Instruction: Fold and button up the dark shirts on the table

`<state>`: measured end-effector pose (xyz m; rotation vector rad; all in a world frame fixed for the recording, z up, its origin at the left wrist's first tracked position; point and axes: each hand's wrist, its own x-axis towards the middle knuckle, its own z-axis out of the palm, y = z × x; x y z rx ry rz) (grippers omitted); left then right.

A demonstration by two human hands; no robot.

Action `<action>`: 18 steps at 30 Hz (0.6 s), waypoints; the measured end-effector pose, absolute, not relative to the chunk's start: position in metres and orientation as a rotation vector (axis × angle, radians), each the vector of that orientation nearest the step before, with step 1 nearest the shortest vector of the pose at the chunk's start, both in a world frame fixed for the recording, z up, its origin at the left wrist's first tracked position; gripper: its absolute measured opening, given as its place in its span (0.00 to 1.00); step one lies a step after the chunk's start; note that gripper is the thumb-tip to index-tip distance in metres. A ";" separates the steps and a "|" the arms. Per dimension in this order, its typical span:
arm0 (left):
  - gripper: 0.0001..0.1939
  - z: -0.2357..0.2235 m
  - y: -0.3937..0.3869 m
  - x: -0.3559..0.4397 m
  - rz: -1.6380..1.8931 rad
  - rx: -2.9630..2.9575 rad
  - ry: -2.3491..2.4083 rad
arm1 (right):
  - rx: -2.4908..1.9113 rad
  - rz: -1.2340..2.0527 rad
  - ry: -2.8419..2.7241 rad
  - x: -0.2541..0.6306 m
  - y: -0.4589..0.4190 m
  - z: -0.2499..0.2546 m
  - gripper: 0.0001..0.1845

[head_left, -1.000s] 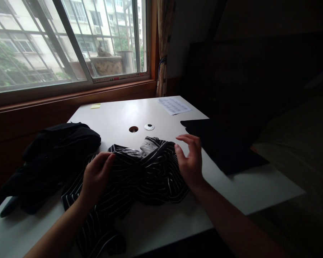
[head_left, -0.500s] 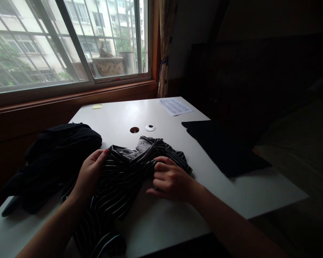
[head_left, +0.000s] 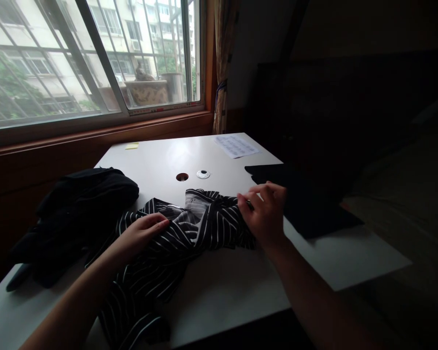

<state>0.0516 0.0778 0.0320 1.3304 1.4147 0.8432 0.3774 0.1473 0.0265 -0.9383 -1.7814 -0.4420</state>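
A crumpled black shirt with white stripes [head_left: 219, 226] lies on the white table, its grey inner side showing near the collar. My left hand [head_left: 146, 231] rests on its left part, thumb and fingers pinched together on the cloth. At the shirt's right end, my right hand [head_left: 266, 214] is raised a little with curled fingers. Its thumb and fingertips close at the edge of the striped cloth; the exact grip is partly hidden. One striped end of the shirt hangs toward the near edge of the table.
A heap of dark clothing [head_left: 83, 209] sits on the left of the table [head_left: 211, 291]. Flat dark cloth [head_left: 310, 209] lies at the right. Toward the back are a printed sheet [head_left: 236, 146], a yellow note [head_left: 132, 146], a cable hole [head_left: 182, 177] and its round cover [head_left: 203, 174].
My right hand has moved right and up, and the shirt's right part is spread wider. My left hand has shifted right and slightly down onto the cloth.
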 end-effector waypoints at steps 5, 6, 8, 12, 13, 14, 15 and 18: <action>0.20 0.031 0.078 0.056 1.023 1.213 1.412 | -0.428 -0.256 -2.139 0.340 0.110 0.022 0.12; 0.20 0.031 0.078 0.056 1.056 1.186 1.406 | -0.381 -0.191 -2.231 0.334 0.106 0.020 0.15; 0.21 0.030 0.078 0.057 1.118 1.177 1.427 | -0.419 -0.078 -2.383 0.324 0.105 0.013 0.22; 0.17 0.023 0.080 0.055 1.228 1.499 1.640 | -0.645 0.044 -2.488 0.320 0.117 -0.001 0.16; 0.15 0.021 0.080 0.054 1.260 1.656 1.707 | -0.676 0.074 -2.466 0.321 0.121 -0.003 0.12; 0.12 0.020 0.079 0.053 1.300 1.835 1.772 | -0.696 0.119 -2.429 0.323 0.123 -0.004 0.09; 0.10 0.019 0.077 0.054 1.349 2.032 1.828 | -0.703 0.183 -2.384 0.324 0.125 -0.005 0.07; 0.16 0.021 0.064 0.064 1.483 2.636 1.799 | -0.722 0.439 -2.223 0.327 0.128 -0.001 0.02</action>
